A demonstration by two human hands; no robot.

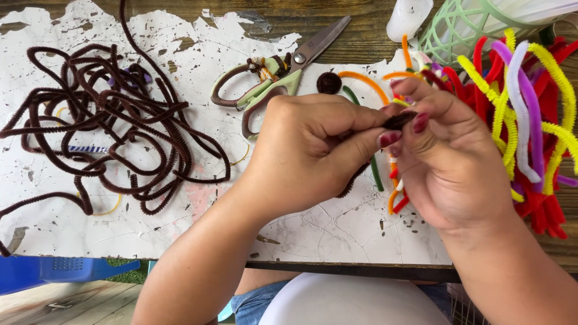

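Both hands meet in the middle, just above the table edge. Her left hand (313, 153) is curled shut, and its thumb and fingers pinch a small brown fuzzy stick (398, 120). Her right hand (448, 159) is bent too, and its fingertips press on the same brown piece from the other side. The stick's tail hangs down under the left hand.

Under the hands is one big wooden table (180, 235) with white paint that is cracked and peeling. On the left side lies one big tangle of long brown fuzzy sticks (114, 126); they are too mixed up to count. On the right side lies one bright pile of fuzzy sticks (530, 120) in red, yellow, purple and white, also too many to count. At the top right stands one pale green basket (463, 27), partly cut off.

One pair of scissors (280, 75) lies open near the top, just beyond the left hand. Beside it sits one small brown fuzzy ball (329, 82). One orange stick (364, 81) curves next to the ball.
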